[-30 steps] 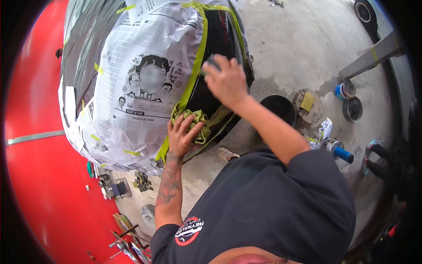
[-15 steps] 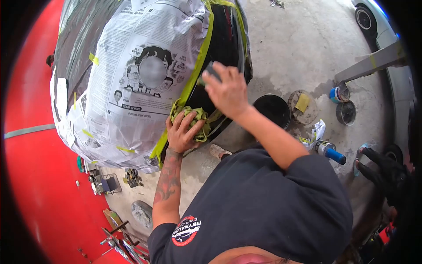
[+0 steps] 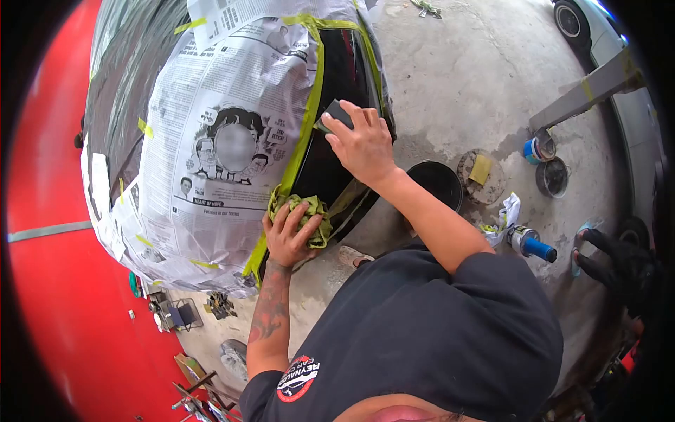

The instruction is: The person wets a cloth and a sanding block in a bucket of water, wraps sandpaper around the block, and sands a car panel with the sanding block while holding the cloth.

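Rubbing step, apparently. Hands apart: right hand (image 3: 367,146) grips dark block (image 3: 340,112) at black panel (image 3: 325,163); left hand (image 3: 287,243) clamps green cloth (image 3: 320,209) at panel's near end. Next move calls for even contact.

A dark block, a crumpled green cloth and a glossy black panel at the two hands.

The small, dark grey block (image 3: 339,112), straight-edged and greenish along one side, sits slanted under the fingertips of the right hand (image 3: 367,146), over the panel near its taped edge; whether its whole underside touches cannot be told. The yellow-green cloth (image 3: 324,226) lies bunched in loose folds under the spread fingers of the left hand (image 3: 285,238), at the panel's near end. The smooth, curved black panel (image 3: 329,158) stretches between the hands and on beyond the right one, bordered by yellow-green tape (image 3: 303,144).
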The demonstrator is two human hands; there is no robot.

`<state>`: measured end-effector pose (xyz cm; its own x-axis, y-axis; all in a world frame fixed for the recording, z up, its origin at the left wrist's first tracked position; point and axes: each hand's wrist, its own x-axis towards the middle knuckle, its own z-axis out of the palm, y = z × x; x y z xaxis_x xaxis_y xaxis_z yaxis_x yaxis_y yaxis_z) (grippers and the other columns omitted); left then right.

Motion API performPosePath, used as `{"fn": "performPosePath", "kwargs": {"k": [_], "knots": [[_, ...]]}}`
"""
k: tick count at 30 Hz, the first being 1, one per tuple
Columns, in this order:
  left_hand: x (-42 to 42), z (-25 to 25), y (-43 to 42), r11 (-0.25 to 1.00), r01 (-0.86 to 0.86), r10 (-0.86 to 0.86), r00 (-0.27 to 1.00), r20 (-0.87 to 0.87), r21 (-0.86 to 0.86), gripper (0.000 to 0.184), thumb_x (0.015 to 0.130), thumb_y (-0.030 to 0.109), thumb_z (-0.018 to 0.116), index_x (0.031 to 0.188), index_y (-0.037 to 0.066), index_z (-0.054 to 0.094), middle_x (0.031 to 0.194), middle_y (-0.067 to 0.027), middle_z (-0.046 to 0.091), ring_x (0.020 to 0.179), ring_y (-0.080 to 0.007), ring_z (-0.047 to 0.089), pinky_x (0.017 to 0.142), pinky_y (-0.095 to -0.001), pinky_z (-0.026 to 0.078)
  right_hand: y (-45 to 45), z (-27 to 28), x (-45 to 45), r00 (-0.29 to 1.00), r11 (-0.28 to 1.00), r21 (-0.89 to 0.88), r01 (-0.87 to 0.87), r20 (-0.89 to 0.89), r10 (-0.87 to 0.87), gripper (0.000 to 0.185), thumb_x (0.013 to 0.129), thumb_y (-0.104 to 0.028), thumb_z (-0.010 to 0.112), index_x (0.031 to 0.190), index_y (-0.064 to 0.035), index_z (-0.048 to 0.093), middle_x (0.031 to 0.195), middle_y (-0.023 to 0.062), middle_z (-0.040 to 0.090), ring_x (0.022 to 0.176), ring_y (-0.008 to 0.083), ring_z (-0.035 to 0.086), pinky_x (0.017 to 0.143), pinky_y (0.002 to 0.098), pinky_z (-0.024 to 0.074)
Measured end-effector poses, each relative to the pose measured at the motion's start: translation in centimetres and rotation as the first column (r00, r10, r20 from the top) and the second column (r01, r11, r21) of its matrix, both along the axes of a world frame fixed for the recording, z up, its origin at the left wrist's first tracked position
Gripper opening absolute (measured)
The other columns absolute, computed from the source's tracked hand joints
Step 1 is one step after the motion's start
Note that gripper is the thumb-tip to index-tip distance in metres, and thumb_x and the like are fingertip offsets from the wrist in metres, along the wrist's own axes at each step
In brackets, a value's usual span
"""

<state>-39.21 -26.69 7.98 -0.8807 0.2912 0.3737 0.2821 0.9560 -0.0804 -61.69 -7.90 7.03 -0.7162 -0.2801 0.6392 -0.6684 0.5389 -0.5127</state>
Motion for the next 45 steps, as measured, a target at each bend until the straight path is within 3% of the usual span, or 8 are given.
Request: {"fn": "performPosePath", "kwargs": {"k": [4,7,23,29,33,39,41,45], "knots": [[-0.2,-0.2,0.0,1.0,0.01,-0.01,0.999,-0.031,-0.008,0.072,0.046,0.037,0.086,0.117,0.035,0.073,0.139,0.0024,0.062,0.13,-0.0273,0.052,0.107,-0.0566,0.037,-1.5,0.0,-6.3,0.989,0.987,-0.077,0.143,-0.02,-0.145,0.03,0.085,-0.027,0.078,0.115,-0.0265,0.073,0.123,0.004,0.063,0.108,0.0298,0.061,0.087,0.0463,0.055],[-0.2,0.0,0.1,1.0,0.008,-0.008,1.0,-0.016,0.002,0.072,0.046,0.037,0.086,0.117,0.035,0.073,0.139,0.0025,0.061,0.131,-0.0274,0.052,0.107,-0.0567,0.037,-2.9,1.5,-13.7,0.976,0.982,-0.115,0.15,0.179,-0.128,0.029,0.093,-0.032,0.071,0.12,-0.0231,0.072,0.129,0.0096,0.067,0.117,0.038,0.062,0.093,0.0505,0.0547],[-0.1,-0.2,0.0,1.0,-0.001,0.001,1.0,-0.011,0.005,0.069,0.05,0.039,0.089,0.117,0.036,0.073,0.139,0.0041,0.061,0.133,-0.0259,0.051,0.108,-0.055,0.036,-3.4,1.8,-14.6,0.956,0.985,-0.109,0.132,0.276,-0.097,0.034,0.097,-0.04,0.067,0.127,-0.0248,0.071,0.132,0.0126,0.064,0.125,0.0427,0.058,0.103,0.0538,0.0511],[-0.1,-0.3,0.1,1.0,-0.018,0.018,1.0,-0.013,-0.002,0.066,0.051,0.039,0.089,0.115,0.036,0.073,0.139,0.0044,0.062,0.132,-0.0259,0.052,0.109,-0.0543,0.035,-4.0,3.0,-17.7,0.73,0.939,-0.049,0.34,0.644,-0.23,0.04,0.097,-0.046,0.064,0.131,-0.0262,0.07,0.138,0.0147,0.059,0.133,0.0418,0.054,0.106,0.0535,0.0509],[0.0,-0.2,0.1,1.0,-0.02,0.02,1.0,0.002,-0.02,0.066,0.05,0.039,0.088,0.114,0.037,0.073,0.14,0.0045,0.061,0.131,-0.0256,0.052,0.11,-0.0539,0.034,-4.2,4.7,-15.6,0.853,0.982,-0.045,0.185,0.504,-0.137,0.038,0.098,-0.044,0.063,0.13,-0.0259,0.07,0.14,0.0155,0.059,0.136,0.0414,0.053,0.107,0.0564,0.0495],[0.0,-0.3,0.0,0.999,-0.02,0.02,1.0,-0.001,-0.025,0.067,0.05,0.041,0.086,0.116,0.037,0.074,0.14,0.005,0.062,0.13,-0.0255,0.053,0.11,-0.053,0.034,-4.1,3.4,-18.3,0.752,0.956,0.014,0.294,0.614,-0.241,0.04,0.097,-0.047,0.063,0.131,-0.0272,0.069,0.141,0.0152,0.06,0.134,0.042,0.054,0.107,0.0563,0.0495],[-0.2,-0.3,-0.1,1.0,-0.017,0.017,1.0,0.001,-0.022,0.068,0.05,0.041,0.086,0.117,0.037,0.074,0.14,0.0051,0.062,0.13,-0.0256,0.053,0.11,-0.053,0.034,-3.9,4.3,-15.9,0.854,0.982,0.011,0.188,0.492,-0.169,0.041,0.097,-0.047,0.063,0.132,-0.0262,0.068,0.143,0.0151,0.058,0.136,0.0418,0.053,0.108,0.0565,0.0491],[0.1,-0.2,-0.2,1.0,-0.014,0.014,1.0,0.009,-0.014,0.068,0.05,0.041,0.085,0.117,0.037,0.074,0.14,0.005,0.062,0.13,-0.026,0.054,0.11,-0.0531,0.033,-2.8,2.4,-19.2,0.774,0.965,-0.101,0.241,0.62,-0.128,0.042,0.095,-0.045,0.066,0.132,-0.023,0.068,0.132,0.0163,0.065,0.13,0.04,0.057,0.108,0.0544,0.0482]]}}
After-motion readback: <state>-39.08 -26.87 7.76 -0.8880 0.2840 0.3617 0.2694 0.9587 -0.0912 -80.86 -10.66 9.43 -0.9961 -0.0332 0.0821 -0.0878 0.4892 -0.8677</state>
